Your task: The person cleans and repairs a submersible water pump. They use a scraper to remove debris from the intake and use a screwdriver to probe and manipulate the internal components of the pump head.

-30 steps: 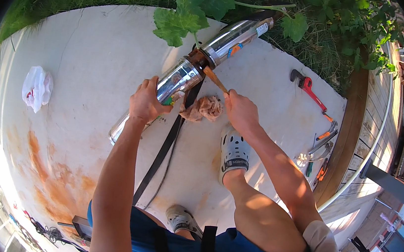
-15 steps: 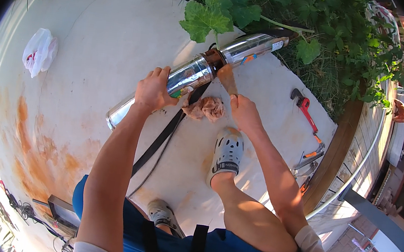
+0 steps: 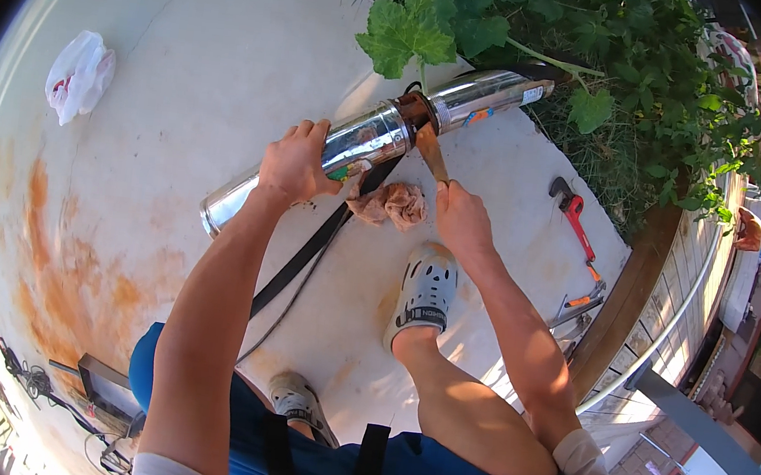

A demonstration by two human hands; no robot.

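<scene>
A long steel cylinder in two sections lies slantwise on the pale concrete slab, joined by a dark, rusty middle. My left hand is closed round the lower section. My right hand is closed on a flat brown tool, perhaps a brush or scraper; its far end meets the rusty middle, and its exact shape is unclear. A crumpled stained cloth lies beside the cylinder, near a black flat strap and thin cable that run toward my feet.
A red pipe wrench and smaller tools lie at the slab's right edge, beside wooden boards. A white plastic bag is at left. Leafy plants border the far edge; cables and a metal frame are lower left.
The view has shifted, so the cylinder appears higher and farther right. The brown tool shows its flat side more and stands more steeply against the rusty middle. Both hands keep their grips.
</scene>
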